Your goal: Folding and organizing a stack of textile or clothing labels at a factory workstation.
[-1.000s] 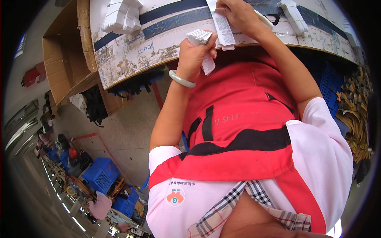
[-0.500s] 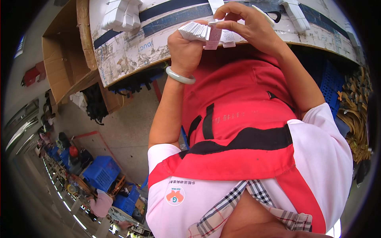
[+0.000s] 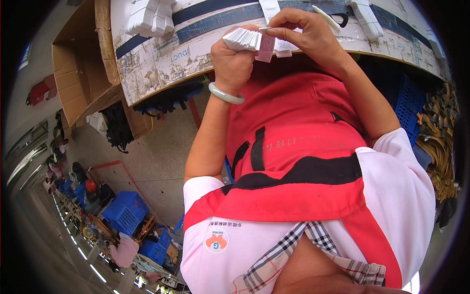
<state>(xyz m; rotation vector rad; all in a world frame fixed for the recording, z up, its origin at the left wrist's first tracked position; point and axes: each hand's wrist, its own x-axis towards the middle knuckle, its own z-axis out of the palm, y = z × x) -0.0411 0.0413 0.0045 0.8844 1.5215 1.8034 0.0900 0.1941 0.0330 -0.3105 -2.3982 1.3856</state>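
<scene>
My left hand [image 3: 230, 67] is closed around a thick stack of folded white labels [image 3: 241, 40], their edges fanned upward at the table's near edge. Beside the stack, a thin pinkish printed label [image 3: 266, 49] hangs down between my two hands. My right hand [image 3: 316, 39] is closed, thumb and fingertips pinching the narrow edge of a white label [image 3: 264, 29] just above the pinkish one. Whether those two are one piece I cannot tell. Behind the hands, a white strip [image 3: 269, 9] lies on the table, and white printed labels [image 3: 284, 46] show below my right fingers.
Bundles of white labels lie on the worn table [image 3: 161, 68] at left [image 3: 151, 18] and right [image 3: 366, 19]. Near the right bundle are a white stick-like piece [image 3: 325, 18] and a black loop [image 3: 340, 21]. A cardboard box [image 3: 81, 63] stands left; a blue crate [image 3: 409, 105] is under the table's right.
My left hand with the stack has shifted slightly right and down. My right fingertips keep their pinch, and the pinkish label now hangs a little more tilted.
</scene>
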